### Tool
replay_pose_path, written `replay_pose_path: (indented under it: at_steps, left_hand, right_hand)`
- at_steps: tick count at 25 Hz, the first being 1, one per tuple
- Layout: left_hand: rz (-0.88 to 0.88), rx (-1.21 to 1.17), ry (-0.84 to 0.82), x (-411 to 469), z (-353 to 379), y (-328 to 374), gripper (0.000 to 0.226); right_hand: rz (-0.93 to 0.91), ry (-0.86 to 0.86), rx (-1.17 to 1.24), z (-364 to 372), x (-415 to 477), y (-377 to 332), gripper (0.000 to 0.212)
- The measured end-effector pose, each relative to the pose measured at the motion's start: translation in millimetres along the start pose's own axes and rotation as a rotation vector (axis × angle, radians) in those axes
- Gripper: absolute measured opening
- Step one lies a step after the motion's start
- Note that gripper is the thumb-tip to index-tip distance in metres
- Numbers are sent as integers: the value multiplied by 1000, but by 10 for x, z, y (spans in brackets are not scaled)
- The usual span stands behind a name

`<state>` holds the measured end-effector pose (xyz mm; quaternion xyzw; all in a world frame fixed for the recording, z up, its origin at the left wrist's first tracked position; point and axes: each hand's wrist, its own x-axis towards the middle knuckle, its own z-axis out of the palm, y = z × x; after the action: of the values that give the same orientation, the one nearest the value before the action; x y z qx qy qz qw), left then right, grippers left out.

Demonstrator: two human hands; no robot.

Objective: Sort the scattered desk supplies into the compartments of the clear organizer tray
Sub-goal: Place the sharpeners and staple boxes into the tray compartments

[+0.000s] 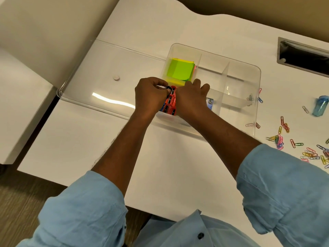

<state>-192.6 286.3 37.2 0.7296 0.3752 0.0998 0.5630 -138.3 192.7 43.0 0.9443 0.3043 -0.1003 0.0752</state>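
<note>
The clear organizer tray sits on the white desk, split by clear dividers. A stack of green and yellow sticky notes fills its far left compartment. Several red pencil sharpeners lie in a row in the near left compartment. Both hands hover over that row. My left hand pinches a small dark sharpener at the row's far end. My right hand rests curled on the row's right side; what it holds is hidden. Colourful paper clips lie scattered on the desk to the right.
The tray's clear lid lies flat to the left of the tray, over the gap between two desks. A blue clear container stands at the right edge. A dark cable slot is set in the desk at far right.
</note>
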Motion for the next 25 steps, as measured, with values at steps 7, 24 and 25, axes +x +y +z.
replay_pose_path:
  at_steps: [7, 24, 25]
  left_hand:
    - [-113, -78, -150, -131, 89, 142, 10]
    - [101, 548, 147, -75, 17, -124, 28]
    - [107, 525, 137, -72, 16, -137, 28]
  right_hand:
    - [-118, -36, 667, -304, -207, 271, 45]
    - [111, -118, 188, 10, -61, 27, 50]
    - [114, -152, 177, -2, -34, 15, 50]
